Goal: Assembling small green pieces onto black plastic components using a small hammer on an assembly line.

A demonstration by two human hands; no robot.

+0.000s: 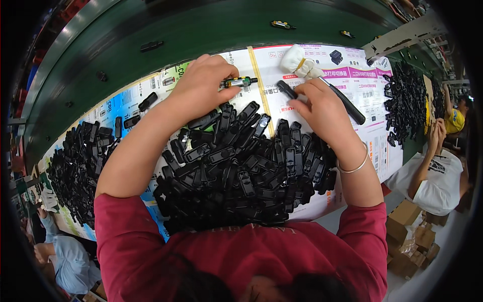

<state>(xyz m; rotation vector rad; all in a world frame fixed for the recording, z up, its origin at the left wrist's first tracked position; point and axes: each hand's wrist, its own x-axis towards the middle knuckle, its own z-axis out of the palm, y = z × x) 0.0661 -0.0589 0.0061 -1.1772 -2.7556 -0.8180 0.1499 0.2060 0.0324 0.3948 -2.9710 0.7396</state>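
My left hand (pixel 204 85) pinches a small black plastic device (pixel 238 82) between thumb and fingers; yellow and silver parts show along its side. Between the thumb and fingertips of my right hand (pixel 324 108) is a small black plastic casing (pixel 287 89), slim and elongated. The two pieces are apart. Below both hands, close to my body, a large heap of similar black casings (pixel 241 176) spreads over the printed sheets. Just beyond my right hand lies a hammer (pixel 348 104) with a black handle and its head wrapped in white cloth.
A green conveyor belt (pixel 201 25) runs along the far side, carrying a few scattered devices (pixel 283 24). More black casings are heaped at the left (pixel 80 166) and far right (pixel 406 100). Other people sit on both sides, one in a white shirt (pixel 432 181). Cardboard boxes (pixel 404 219) stand at lower right.
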